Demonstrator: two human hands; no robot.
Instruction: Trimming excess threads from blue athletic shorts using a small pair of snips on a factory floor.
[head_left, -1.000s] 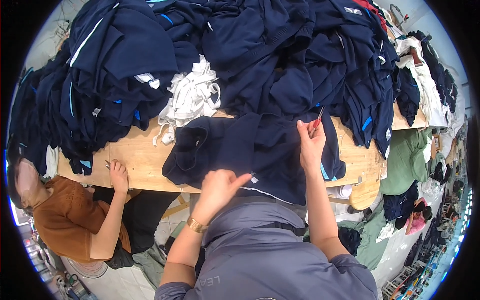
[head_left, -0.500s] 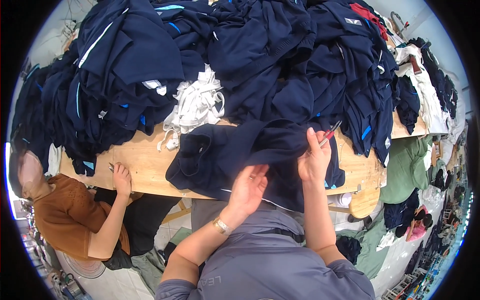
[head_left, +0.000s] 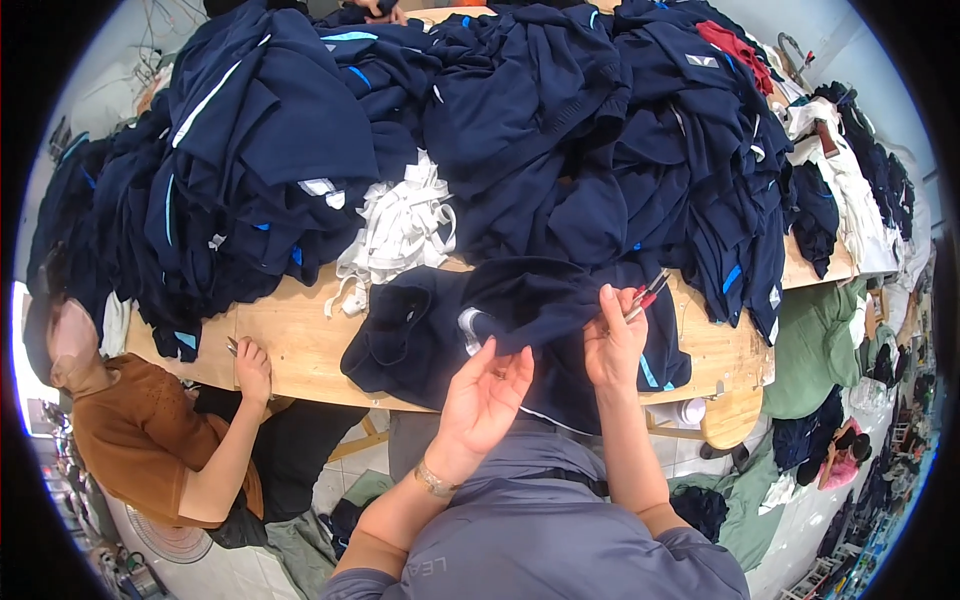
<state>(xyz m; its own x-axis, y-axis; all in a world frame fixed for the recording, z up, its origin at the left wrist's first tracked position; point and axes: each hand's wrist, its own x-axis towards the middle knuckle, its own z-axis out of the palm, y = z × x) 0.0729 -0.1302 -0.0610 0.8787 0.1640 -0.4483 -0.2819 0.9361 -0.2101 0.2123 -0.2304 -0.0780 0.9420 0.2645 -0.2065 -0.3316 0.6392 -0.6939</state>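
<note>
A dark navy garment [head_left: 530, 300] lies bunched on the wooden table in front of me, its opening toward the left. My right hand [head_left: 612, 345] is closed around small red-and-metal thread snips [head_left: 650, 292], blades pointing up and away. Its fingers also rest at the garment's raised cloth; whether they pinch it I cannot tell. Palm up at the garment's near edge, my left hand [head_left: 485, 400] has its fingers loosely curled and apart, holding nothing visible. A white curved strip [head_left: 468, 330] shows on the cloth just beyond its fingertips.
Large heaps of navy garments [head_left: 270, 130] cover the back of the table [head_left: 290, 340]. A pile of white strips [head_left: 405, 220] lies before them. At the left, a person in a brown top [head_left: 150, 430] rests a hand holding a small metal tool [head_left: 233, 347] on the table. A stool [head_left: 735, 420] stands right.
The white strip on the garment has come into view. My left hand has turned more palm up, and my right hand with the snips has shifted slightly left and nearer me.
</note>
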